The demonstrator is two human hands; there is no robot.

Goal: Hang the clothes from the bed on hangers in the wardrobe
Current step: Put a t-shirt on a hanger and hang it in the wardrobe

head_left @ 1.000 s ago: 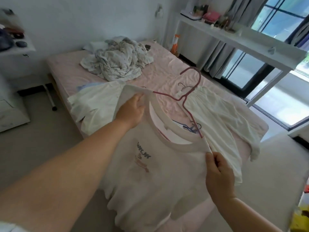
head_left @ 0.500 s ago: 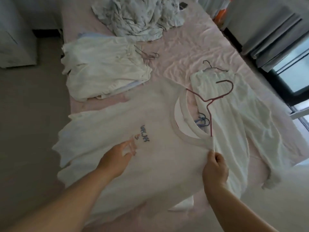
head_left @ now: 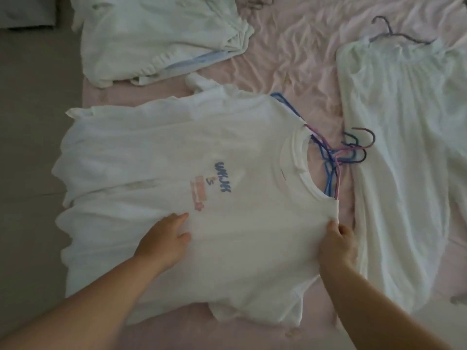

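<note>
A white T-shirt (head_left: pixel 156 152) with a blue and pink chest print lies flat on the pink bed (head_left: pixel 298 59), collar to the right. A pink hanger (head_left: pixel 337 170) sits inside its collar, the hook sticking out among several blue hangers (head_left: pixel 326 157). My left hand (head_left: pixel 164 238) rests flat on the shirt's front just below the print, fingers straight. My right hand (head_left: pixel 337 241) pinches the shirt's shoulder seam near the collar.
A pile of folded white clothes (head_left: pixel 156 39) lies at the far left of the bed. A long white garment (head_left: pixel 404 152) on a dark hanger (head_left: pixel 394 34) stretches down the right side. Grey floor (head_left: pixel 32 122) borders the bed on the left.
The shirt has come down from the air and now lies flat on the bed. My left hand moved from its shoulder down to its front. The view tilted down and closer.
</note>
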